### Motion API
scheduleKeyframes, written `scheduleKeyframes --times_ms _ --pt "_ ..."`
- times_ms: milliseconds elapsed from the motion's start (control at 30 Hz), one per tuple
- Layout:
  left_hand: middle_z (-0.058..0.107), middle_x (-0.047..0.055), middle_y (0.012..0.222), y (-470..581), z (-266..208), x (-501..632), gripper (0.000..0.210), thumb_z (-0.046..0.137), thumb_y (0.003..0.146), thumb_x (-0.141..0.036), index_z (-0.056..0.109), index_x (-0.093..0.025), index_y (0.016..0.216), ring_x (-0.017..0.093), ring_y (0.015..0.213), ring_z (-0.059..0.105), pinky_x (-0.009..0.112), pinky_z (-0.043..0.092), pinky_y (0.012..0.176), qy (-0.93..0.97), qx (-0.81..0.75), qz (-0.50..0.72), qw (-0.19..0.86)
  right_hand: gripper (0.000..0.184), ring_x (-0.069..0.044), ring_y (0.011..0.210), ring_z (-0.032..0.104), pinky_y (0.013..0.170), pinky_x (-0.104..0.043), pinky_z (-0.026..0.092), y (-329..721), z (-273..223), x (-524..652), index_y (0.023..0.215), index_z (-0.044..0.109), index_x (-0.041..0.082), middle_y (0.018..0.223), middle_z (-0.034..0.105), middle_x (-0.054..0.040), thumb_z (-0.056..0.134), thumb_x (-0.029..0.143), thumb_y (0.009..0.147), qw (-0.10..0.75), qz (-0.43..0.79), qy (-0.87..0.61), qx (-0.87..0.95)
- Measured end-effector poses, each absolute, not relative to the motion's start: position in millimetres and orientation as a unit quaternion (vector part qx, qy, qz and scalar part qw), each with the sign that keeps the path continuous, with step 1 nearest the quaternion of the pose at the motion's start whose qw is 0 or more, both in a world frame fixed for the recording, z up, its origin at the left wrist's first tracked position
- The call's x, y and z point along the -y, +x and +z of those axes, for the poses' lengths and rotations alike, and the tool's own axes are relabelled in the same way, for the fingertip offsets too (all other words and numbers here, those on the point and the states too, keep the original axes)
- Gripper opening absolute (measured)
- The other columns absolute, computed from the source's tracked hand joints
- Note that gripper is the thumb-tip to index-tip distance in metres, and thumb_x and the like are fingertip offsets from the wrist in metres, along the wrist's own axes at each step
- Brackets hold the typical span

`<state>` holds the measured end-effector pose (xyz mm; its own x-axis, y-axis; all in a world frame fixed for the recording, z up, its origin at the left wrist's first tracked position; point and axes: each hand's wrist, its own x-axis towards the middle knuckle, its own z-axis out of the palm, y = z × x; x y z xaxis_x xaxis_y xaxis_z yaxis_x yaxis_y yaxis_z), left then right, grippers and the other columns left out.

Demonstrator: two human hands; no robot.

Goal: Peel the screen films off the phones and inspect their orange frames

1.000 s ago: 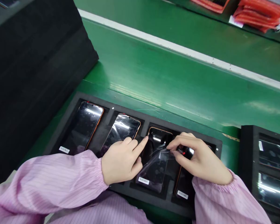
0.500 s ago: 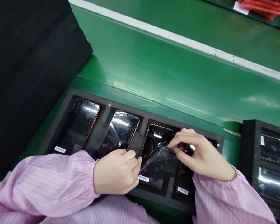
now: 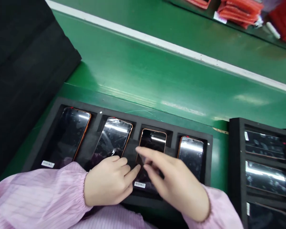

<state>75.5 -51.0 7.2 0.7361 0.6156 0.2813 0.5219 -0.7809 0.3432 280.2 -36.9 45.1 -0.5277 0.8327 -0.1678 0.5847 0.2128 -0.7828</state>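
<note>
Over the third phone point(image 3: 153, 141) of the row, my right hand point(image 3: 177, 183) reaches left, its index finger stretched out and its thumb apart. No film shows between those fingers. My left hand point(image 3: 109, 179) is closed, its fingers curled and one fingertip at this phone's left edge. What lies in its curled fingers, if anything, is hidden. Below the fingertips a white barcode label point(image 3: 139, 184) shows on the phone. The black foam tray point(image 3: 97, 144) also holds a left phone point(image 3: 72, 133), a second phone point(image 3: 114, 136) with wrinkled film, and a right phone point(image 3: 192, 152).
Another black foam tray point(image 3: 237, 159) with phones stands at the right. A tall black foam block point(image 3: 26, 63) rises at the left. Behind runs the green bench point(image 3: 133, 63) with a white edge strip point(image 3: 143, 36). Red packets point(image 3: 240, 11) lie on the far ledge.
My right hand has moved left and down from beside the third phone to over it. The clear film stretched from its fingers earlier no longer shows. My view has shifted right.
</note>
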Motion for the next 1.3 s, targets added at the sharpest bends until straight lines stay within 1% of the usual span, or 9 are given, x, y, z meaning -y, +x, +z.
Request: scheduleKeyframes --times_ms 133,233,367,500,600,700,867,1033,1300 --pt "0.059 0.002 0.055 77 4 53 0.035 0.042 0.087 -0.015 0.059 -0.018 0.057 0.018 0.051 0.055 0.035 0.043 0.047 0.925 -0.301 0.188 0.132 0.033 -0.017 0.083 0.064 0.073 -0.029 0.056 256 39 56 0.111 0.068 0.020 0.096 0.065 -0.0062 0.039 0.011 0.096 0.201 0.442 -0.438 0.757" --pt "0.058 0.001 0.051 77 5 53 0.040 0.040 0.088 -0.014 0.056 -0.019 0.052 0.019 0.048 0.056 0.035 0.042 0.045 0.928 -0.297 0.182 0.132 0.032 -0.016 0.086 0.063 0.077 -0.029 0.056 247 37 61 0.103 0.072 0.021 0.098 0.064 -0.0059 0.043 0.010 0.093 0.267 0.487 -0.455 0.696" --pt "0.065 0.001 0.060 76 7 52 0.036 0.039 0.089 -0.012 0.063 -0.018 0.063 0.019 0.053 0.062 0.034 0.045 0.047 0.928 -0.288 0.186 0.146 0.036 -0.014 0.093 0.065 0.086 -0.027 0.057 245 38 60 0.113 0.070 0.024 0.108 0.063 -0.0038 0.055 0.009 0.083 0.323 0.628 -0.470 0.529" --pt "0.066 0.002 0.061 74 9 49 0.032 0.040 0.088 -0.014 0.068 -0.017 0.072 0.020 0.055 0.064 0.035 0.049 0.049 0.929 -0.298 0.163 0.151 0.042 -0.017 0.110 0.064 0.096 -0.033 0.056 259 39 46 0.123 0.065 0.022 0.123 0.062 -0.0070 0.063 0.016 0.081 0.318 0.769 -0.417 0.366" --pt "0.061 0.000 0.053 71 11 46 0.032 0.040 0.089 -0.016 0.073 -0.014 0.090 0.020 0.050 0.061 0.036 0.050 0.048 0.939 -0.289 0.127 0.137 0.038 -0.020 0.121 0.059 0.109 -0.039 0.046 273 42 32 0.118 0.067 0.020 0.125 0.065 -0.0066 0.069 0.020 0.080 0.316 0.821 -0.398 0.260" --pt "0.062 0.000 0.054 67 10 45 0.034 0.042 0.090 -0.019 0.073 -0.014 0.102 0.019 0.051 0.062 0.035 0.051 0.049 0.945 -0.279 0.107 0.132 0.033 -0.021 0.125 0.057 0.113 -0.039 0.042 280 43 23 0.112 0.070 0.019 0.126 0.065 -0.0069 0.068 0.021 0.079 0.325 0.846 -0.379 0.187" --pt "0.070 0.001 0.063 63 8 43 0.035 0.042 0.090 -0.022 0.075 -0.019 0.102 0.021 0.055 0.067 0.037 0.054 0.049 0.941 -0.290 0.090 0.147 0.034 -0.022 0.120 0.060 0.107 -0.040 0.045 283 44 20 0.111 0.070 0.020 0.124 0.066 -0.0066 0.069 0.022 0.077 0.314 0.838 -0.385 0.225" --pt "0.066 -0.001 0.056 64 10 42 0.035 0.042 0.090 -0.022 0.075 -0.020 0.102 0.021 0.051 0.066 0.037 0.054 0.048 0.939 -0.297 0.087 0.150 0.030 -0.021 0.112 0.063 0.096 -0.036 0.051 285 39 18 0.110 0.070 0.019 0.119 0.068 -0.0064 0.066 0.029 0.081 0.315 0.796 -0.408 0.318" --pt "0.061 -0.001 0.051 62 10 43 0.038 0.043 0.088 -0.022 0.075 -0.022 0.107 0.019 0.045 0.061 0.032 0.047 0.043 0.938 -0.306 0.083 0.137 0.027 -0.013 0.087 0.064 0.081 -0.030 0.055 332 43 4 0.110 0.064 0.026 0.106 0.065 -0.0002 0.057 0.032 0.085 0.519 0.505 -0.520 0.453"
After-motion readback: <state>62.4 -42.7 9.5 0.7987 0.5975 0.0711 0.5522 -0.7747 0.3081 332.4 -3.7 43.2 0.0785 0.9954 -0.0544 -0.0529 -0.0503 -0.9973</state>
